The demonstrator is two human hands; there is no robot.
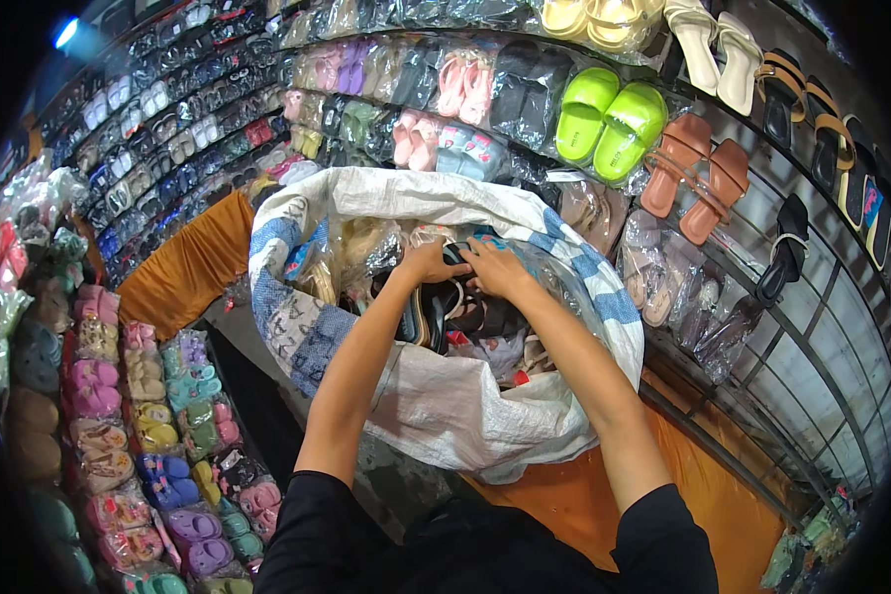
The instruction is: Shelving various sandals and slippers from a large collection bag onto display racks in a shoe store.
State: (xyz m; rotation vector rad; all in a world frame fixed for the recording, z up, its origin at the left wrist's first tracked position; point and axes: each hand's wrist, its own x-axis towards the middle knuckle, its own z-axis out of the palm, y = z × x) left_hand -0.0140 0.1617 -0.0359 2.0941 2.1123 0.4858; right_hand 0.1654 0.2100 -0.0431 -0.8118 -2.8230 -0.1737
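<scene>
Both my hands reach into a large white and blue woven plastic sack (445, 197) with its rim rolled outward. My left hand (429, 263) and my right hand (496, 267) come close together over a dark sandal (457, 254), fingers curled on it from either side. Below them lie more dark sandals (434, 315) with layered soles, partly covered by my left forearm. Footwear in clear plastic bags (367, 241) fills the far side of the sack. Toward the near rim sit a greyish bundle (501, 353) and a beige strapped sandal (538, 355).
Racks of plastic-wrapped footwear (185, 141) rise ahead and to the left. Lime green slides (610, 122) and brown sandals (694, 178) hang on a metal grid (809, 327) at right. Rows of bagged clogs (167, 475) lie at lower left. Orange cloth (200, 260) covers a ledge.
</scene>
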